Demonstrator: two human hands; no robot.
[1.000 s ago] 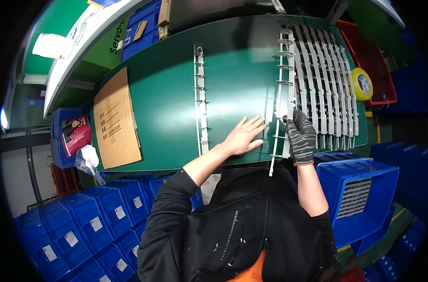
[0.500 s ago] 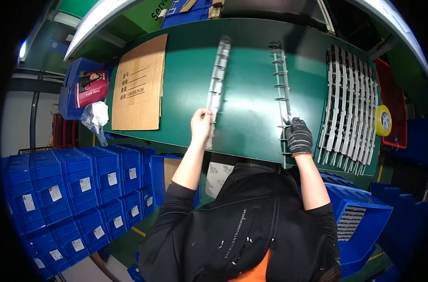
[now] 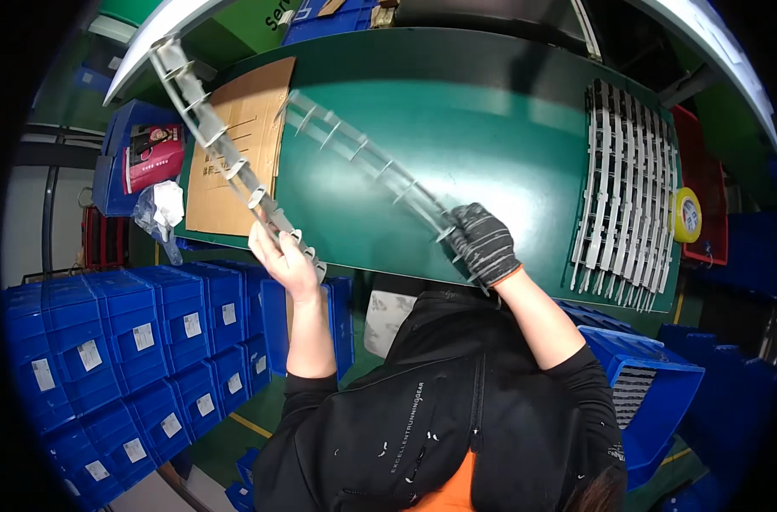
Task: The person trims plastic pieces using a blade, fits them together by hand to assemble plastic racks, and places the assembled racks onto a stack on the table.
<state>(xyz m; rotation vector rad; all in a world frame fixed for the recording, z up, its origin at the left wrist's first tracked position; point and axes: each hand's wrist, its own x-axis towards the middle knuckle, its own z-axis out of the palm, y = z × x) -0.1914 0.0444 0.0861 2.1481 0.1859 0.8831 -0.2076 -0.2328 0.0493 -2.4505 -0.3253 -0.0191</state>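
Note:
My bare left hand (image 3: 288, 263) is closed round the lower part of a long grey slotted strip (image 3: 226, 154). The strip is raised and tilted, its far end reaching up to the left over the cardboard sheet. In a dark striped glove, my right hand (image 3: 482, 243) grips the near end of a second, thinner ladder-like strip (image 3: 375, 162). That one slants across the green table (image 3: 491, 102), its far end close to the cardboard's right edge; it is blurred by motion. Fingers of the gloved hand are partly hidden.
Several similar strips lie side by side in a stack (image 3: 627, 196) at the table's right, by a yellow tape roll (image 3: 687, 215) and a red bin (image 3: 704, 188). The cardboard sheet (image 3: 235, 200) lies at left. Blue crates (image 3: 132, 341) stand below left; another blue crate (image 3: 653, 384) is at lower right.
Both strips have swung from nearly straight away from me to slanting up-left. My left hand has moved left and nearer, lifting its strip; my right hand has moved left with its strip.

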